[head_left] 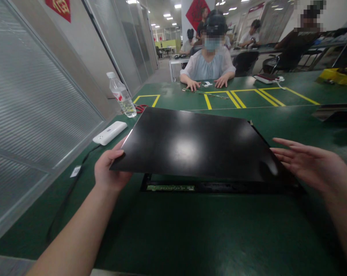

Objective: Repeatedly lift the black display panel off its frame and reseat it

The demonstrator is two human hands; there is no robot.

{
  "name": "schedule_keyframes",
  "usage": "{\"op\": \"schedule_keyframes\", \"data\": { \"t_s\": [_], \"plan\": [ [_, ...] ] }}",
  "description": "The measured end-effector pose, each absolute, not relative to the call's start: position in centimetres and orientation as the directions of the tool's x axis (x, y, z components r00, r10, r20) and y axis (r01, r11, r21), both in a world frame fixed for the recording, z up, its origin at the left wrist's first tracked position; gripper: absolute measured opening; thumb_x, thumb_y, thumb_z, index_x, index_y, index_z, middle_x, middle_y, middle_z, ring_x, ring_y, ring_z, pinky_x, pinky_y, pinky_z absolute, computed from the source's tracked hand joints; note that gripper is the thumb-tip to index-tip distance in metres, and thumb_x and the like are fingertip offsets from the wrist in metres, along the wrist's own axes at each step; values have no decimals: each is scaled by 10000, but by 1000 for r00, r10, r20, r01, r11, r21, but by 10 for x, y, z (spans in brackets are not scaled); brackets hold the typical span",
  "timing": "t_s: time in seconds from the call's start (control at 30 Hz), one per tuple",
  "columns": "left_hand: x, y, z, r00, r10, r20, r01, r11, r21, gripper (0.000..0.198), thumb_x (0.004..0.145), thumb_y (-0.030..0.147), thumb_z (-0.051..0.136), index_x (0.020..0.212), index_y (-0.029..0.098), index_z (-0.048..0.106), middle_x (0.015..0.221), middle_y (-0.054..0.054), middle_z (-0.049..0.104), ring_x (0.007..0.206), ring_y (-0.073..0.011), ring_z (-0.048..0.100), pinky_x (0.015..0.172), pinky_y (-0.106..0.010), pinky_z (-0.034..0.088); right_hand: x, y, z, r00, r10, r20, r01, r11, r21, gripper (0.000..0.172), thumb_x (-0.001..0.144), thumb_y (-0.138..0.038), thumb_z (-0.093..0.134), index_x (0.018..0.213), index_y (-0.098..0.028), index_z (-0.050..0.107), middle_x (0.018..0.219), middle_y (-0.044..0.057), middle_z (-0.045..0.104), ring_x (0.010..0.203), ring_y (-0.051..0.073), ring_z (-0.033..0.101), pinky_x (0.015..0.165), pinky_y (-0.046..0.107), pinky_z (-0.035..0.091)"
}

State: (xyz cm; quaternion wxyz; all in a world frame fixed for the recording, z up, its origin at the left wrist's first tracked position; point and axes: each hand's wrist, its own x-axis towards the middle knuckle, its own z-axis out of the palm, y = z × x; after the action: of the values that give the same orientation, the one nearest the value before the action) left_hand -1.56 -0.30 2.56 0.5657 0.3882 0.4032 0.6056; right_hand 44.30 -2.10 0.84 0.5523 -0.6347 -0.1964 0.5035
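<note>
A glossy black flat display panel (187,143) is tilted above the table, its left side raised and its right side low. My left hand (110,168) grips its near left corner, thumb on top and fingers underneath. At the right edge, my right hand (311,163) is open with fingers stretched out; the fingertips are at the panel's side, and I cannot tell whether they touch. Under the panel lies a thin black frame (228,188) with a green circuit strip (170,188) along its near side. The panel hides most of the frame.
The green table (196,234) carries a water bottle (121,96), red-handled scissors (141,109) and a white device (110,133) with a black cable at left. Across it sits a person (209,65), hands on the table near a long thin strip (208,94). Dark flat parts (337,114) lie at right.
</note>
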Motion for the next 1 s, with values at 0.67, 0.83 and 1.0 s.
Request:
{"op": "schedule_keyframes", "data": {
  "t_s": [0.67,0.83,1.0],
  "plan": [
    [-7,0,13,46,998,49,-256,-35,966,543,642,247,739,1172,140,788,1180,-125,782,1196,-409,677,967,-457,578,445,-15,-4,584,788,-194,4,-242,-970,229,716,-263,638,932,-186,639,712,147,726,375,85,383,329,180,220],
    [-8,3,8,49,999,19,-245,-6,970,565,625,218,741,1181,130,787,1150,-130,788,1146,-393,700,945,-442,585,445,-15,-6,597,783,-174,33,-241,-970,231,693,-236,647,916,-178,634,679,141,710,371,93,408,328,179,214],
    [-9,2,12,1,1000,25,-244,-24,970,521,611,229,710,1115,140,809,1146,-108,792,1141,-391,696,921,-431,594,442,-16,-6,572,797,-195,-11,-230,-973,240,693,-246,645,922,-176,637,711,161,720,369,87,398,336,184,210]
  ]
}}
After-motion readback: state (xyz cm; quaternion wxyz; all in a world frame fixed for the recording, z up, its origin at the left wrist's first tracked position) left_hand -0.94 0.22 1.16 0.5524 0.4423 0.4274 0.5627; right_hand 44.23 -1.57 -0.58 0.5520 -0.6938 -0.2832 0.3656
